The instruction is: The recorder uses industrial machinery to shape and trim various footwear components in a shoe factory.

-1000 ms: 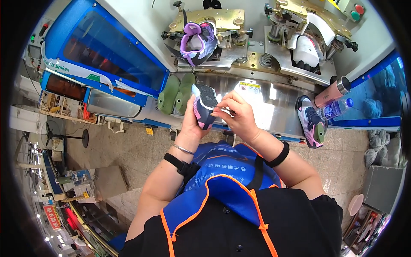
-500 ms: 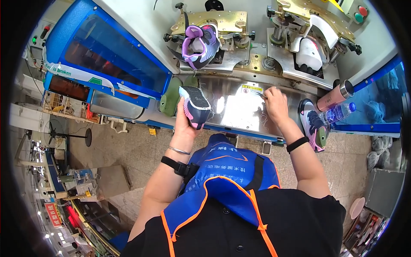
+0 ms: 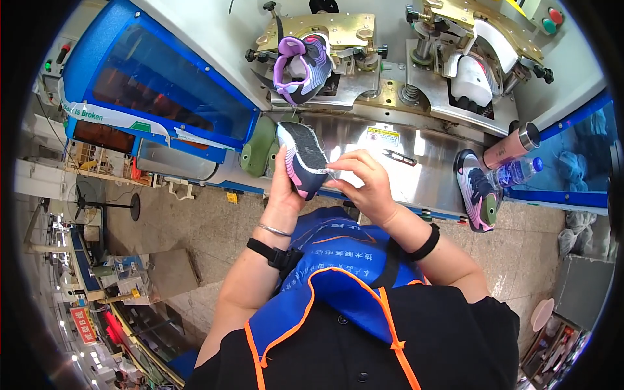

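My left hand (image 3: 286, 185) is wrapped round a dark shoe upper (image 3: 308, 184) with pink and white sides. Its black underside, edged with frayed white stitching, faces up. At the near right rim of that underside, my right hand (image 3: 364, 182) pinches with thumb and forefinger; something thin shows at the fingertips, too small to name. A slim dark hand tool (image 3: 400, 158) lies on the metal tray (image 3: 429, 172) beyond my right hand. Left of the shoe upper stand green shoe lasts (image 3: 259, 148).
A purple-lined shoe upper (image 3: 302, 68) sits on the left press station, a white mould (image 3: 469, 81) on the right one. At the tray's right end are a finished-looking shoe (image 3: 476, 188), a pink tumbler (image 3: 510, 146) and a water bottle (image 3: 518, 172). Blue guards (image 3: 175, 78) flank the machine.
My right hand has come left from the tray to the shoe upper's edge, and the slim tool now shows on the tray. The shoe upper has turned slightly in my left hand.
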Action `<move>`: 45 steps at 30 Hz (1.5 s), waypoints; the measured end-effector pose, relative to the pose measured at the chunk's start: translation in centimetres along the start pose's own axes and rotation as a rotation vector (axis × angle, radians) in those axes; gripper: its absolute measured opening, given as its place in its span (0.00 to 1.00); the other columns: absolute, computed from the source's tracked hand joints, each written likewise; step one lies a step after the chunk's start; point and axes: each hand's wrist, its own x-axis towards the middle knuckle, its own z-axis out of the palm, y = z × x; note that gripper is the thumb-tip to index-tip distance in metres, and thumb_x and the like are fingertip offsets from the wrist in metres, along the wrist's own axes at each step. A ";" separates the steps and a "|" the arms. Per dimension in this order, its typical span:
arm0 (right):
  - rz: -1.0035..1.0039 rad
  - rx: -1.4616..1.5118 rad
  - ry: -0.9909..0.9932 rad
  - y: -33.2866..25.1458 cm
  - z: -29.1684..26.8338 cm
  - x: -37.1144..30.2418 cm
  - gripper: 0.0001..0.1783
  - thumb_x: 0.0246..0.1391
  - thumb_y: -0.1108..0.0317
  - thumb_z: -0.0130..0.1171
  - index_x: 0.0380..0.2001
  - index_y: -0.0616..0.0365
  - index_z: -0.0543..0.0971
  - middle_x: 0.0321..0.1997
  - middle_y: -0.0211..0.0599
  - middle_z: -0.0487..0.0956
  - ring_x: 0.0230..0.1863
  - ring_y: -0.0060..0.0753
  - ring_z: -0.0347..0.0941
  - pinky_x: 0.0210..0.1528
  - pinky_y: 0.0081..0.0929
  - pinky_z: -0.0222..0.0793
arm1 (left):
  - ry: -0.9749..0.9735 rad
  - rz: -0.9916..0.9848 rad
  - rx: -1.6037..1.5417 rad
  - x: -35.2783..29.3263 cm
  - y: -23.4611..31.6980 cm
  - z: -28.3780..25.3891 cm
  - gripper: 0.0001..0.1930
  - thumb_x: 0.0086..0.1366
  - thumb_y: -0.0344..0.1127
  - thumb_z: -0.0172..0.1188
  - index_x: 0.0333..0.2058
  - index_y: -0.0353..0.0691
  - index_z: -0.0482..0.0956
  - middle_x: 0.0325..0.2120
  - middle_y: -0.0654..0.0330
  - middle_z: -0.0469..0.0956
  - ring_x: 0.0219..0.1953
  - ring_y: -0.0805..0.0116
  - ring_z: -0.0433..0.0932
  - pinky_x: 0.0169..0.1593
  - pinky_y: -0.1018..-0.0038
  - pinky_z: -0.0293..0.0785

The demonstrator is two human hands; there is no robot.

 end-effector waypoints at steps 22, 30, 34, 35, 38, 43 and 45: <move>1.083 0.770 0.750 16.3 -18.5 -7.0 0.11 0.61 0.67 0.54 0.40 0.65 0.71 0.34 0.40 0.79 0.33 0.32 0.79 0.35 0.22 0.77 | 0.140 0.263 0.038 -2.1 7.1 -5.8 0.24 0.66 0.44 0.60 0.55 0.37 0.69 0.49 0.56 0.76 0.51 0.63 0.76 0.57 0.66 0.71; 0.739 0.526 -0.149 5.9 3.2 -2.9 0.19 0.66 0.53 0.46 0.49 0.56 0.71 0.35 0.28 0.73 0.35 0.24 0.67 0.42 0.24 0.65 | 0.153 0.297 0.520 -3.0 3.7 -1.8 0.22 0.60 0.34 0.68 0.49 0.30 0.75 0.42 0.58 0.79 0.42 0.73 0.77 0.47 0.76 0.72; 0.936 0.581 -0.703 1.3 1.8 -0.6 0.17 0.66 0.53 0.47 0.41 0.56 0.74 0.21 0.19 0.66 0.20 0.16 0.59 0.25 0.17 0.58 | 0.180 0.345 0.620 -3.6 5.2 -0.8 0.21 0.59 0.34 0.68 0.48 0.29 0.75 0.41 0.58 0.79 0.40 0.72 0.78 0.45 0.77 0.73; 0.850 0.577 -0.796 1.7 0.7 -0.9 0.16 0.65 0.54 0.48 0.39 0.55 0.74 0.18 0.17 0.63 0.17 0.14 0.55 0.19 0.15 0.53 | 0.199 0.348 0.620 -3.7 6.1 -1.1 0.21 0.59 0.34 0.68 0.48 0.29 0.75 0.40 0.58 0.79 0.39 0.73 0.78 0.44 0.77 0.73; 1.111 1.085 0.196 1.7 -4.0 -1.0 0.05 0.56 0.73 0.51 0.36 0.55 0.73 0.15 0.17 0.57 0.12 0.13 0.50 0.12 0.16 0.41 | 0.256 0.334 0.679 -4.6 8.3 -4.5 0.25 0.59 0.35 0.68 0.51 0.28 0.72 0.42 0.57 0.79 0.42 0.71 0.78 0.47 0.76 0.72; 0.546 1.530 0.812 8.0 -17.3 -4.5 0.10 0.64 0.72 0.42 0.39 0.60 0.73 0.14 0.19 0.51 0.14 0.16 0.45 0.13 0.17 0.40 | 0.264 0.280 0.590 -6.7 9.3 -8.4 0.27 0.58 0.35 0.69 0.53 0.28 0.71 0.44 0.56 0.78 0.45 0.70 0.77 0.50 0.75 0.71; 0.604 1.164 0.916 7.9 -15.6 -4.3 0.11 0.64 0.70 0.43 0.43 0.61 0.73 0.16 0.19 0.55 0.15 0.14 0.47 0.13 0.15 0.41 | 0.275 0.248 0.623 -6.8 8.8 -7.9 0.27 0.58 0.35 0.69 0.53 0.29 0.72 0.44 0.57 0.78 0.44 0.71 0.77 0.49 0.75 0.71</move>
